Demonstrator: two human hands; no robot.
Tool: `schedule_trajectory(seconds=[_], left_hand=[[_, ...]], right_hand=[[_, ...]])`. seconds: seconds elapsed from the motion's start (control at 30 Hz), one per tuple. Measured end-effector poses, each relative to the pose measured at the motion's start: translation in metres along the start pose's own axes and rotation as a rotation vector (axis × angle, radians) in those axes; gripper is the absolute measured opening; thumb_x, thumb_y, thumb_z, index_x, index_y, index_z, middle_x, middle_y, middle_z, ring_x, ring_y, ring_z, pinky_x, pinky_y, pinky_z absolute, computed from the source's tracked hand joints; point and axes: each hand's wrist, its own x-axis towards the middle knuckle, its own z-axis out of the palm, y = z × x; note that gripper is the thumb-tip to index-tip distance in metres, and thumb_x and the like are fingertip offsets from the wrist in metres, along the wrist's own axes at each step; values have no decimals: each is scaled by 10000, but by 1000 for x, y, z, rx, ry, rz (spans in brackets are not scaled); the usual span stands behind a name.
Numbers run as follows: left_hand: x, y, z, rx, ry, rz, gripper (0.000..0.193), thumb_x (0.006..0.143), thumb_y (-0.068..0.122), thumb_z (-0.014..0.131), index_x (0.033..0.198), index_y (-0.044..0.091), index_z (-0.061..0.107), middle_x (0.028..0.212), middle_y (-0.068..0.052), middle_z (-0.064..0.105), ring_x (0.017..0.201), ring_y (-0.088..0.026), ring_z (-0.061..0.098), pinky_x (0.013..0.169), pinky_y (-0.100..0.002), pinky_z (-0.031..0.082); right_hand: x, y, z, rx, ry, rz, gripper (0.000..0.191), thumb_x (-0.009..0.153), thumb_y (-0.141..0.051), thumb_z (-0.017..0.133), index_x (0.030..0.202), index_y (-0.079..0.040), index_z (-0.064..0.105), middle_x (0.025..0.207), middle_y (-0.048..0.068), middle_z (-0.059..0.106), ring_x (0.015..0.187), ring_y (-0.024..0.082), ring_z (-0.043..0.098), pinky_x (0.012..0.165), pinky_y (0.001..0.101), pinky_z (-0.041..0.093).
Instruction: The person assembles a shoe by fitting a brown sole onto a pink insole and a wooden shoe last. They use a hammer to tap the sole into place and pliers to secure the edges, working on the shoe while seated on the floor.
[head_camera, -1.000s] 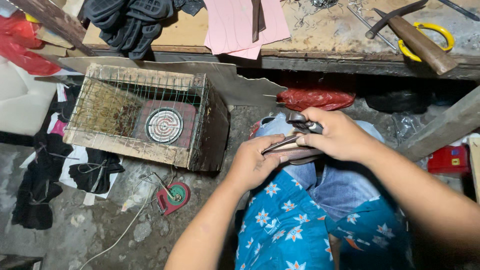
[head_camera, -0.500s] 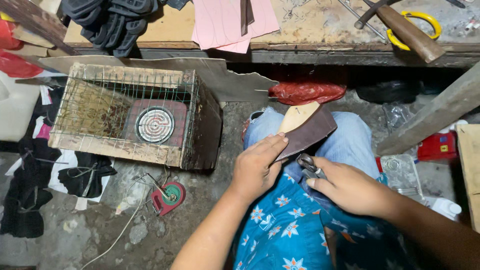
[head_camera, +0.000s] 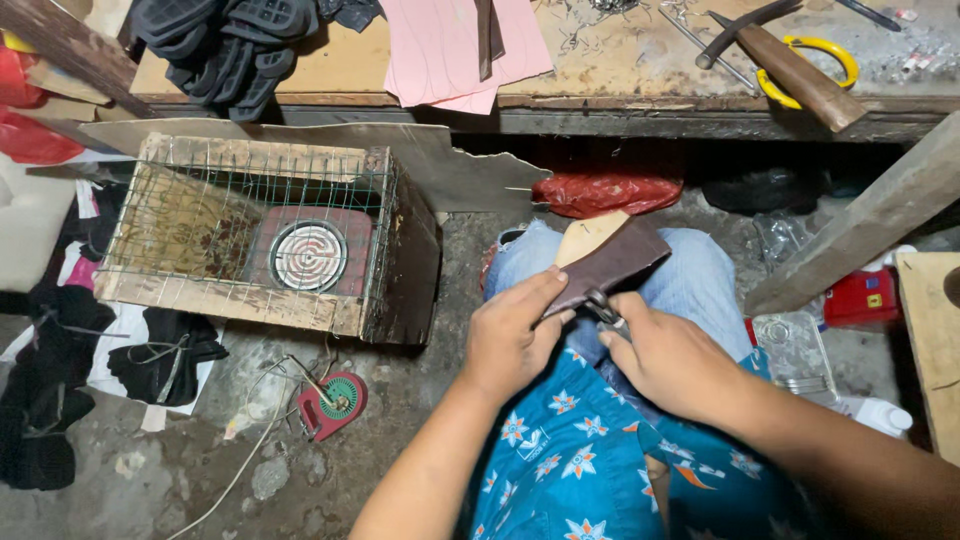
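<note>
Left hand (head_camera: 515, 335) now pinching the lower edge of the dark brown leather-covered shoe last (head_camera: 605, 262) over the lap, right hand (head_camera: 665, 355), lower half a second ago, now gripping pliers (head_camera: 603, 308) against that edge, last resting on the denim knee (head_camera: 690, 280).

Dark brown leather piece (head_camera: 610, 265), matt and smooth, over a pale wooden form (head_camera: 585, 235). Metal pliers (head_camera: 603, 308), dull grey. Wooden crate (head_camera: 250, 240), rough and worn, under thin wire mesh. Pink paper sheets (head_camera: 450, 45), matt, on the scuffed wooden surface (head_camera: 620, 60). Blue denim jeans (head_camera: 690, 280); red plastic bag (head_camera: 605, 192), glossy and crinkled.
</note>
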Motion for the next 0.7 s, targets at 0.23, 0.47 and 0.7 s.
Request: schedule_trajectory(seconds=[0.23,0.47,0.7], left_hand=[[13,-41,-5,-289,57,-203,328,856,139,716,1153,1,731,1081,-176,762,1005,-244,750,916,-329,571],[16,-61,16,-328,96,-302,356,837,155,731,1155,-6,732,1080,-168,764,992,-223,739,894,-319,566],[10,-50,13,-342,10,-273,376,854,157,702,1192,-7,719,1135,-182,769,1044,-234,751,945,-331,570]], right_hand=[[44,8,58,8,497,-383,315,953,-190,634,1083,26,445,790,254,660,738,451,668,643,547,521],[56,7,55,-145,402,-231,292,931,-198,635,1029,27,477,792,251,657,725,443,665,634,545,522],[28,-11,30,-292,109,-84,266,857,-144,587,1033,25,479,850,266,673,736,443,692,638,533,559]])
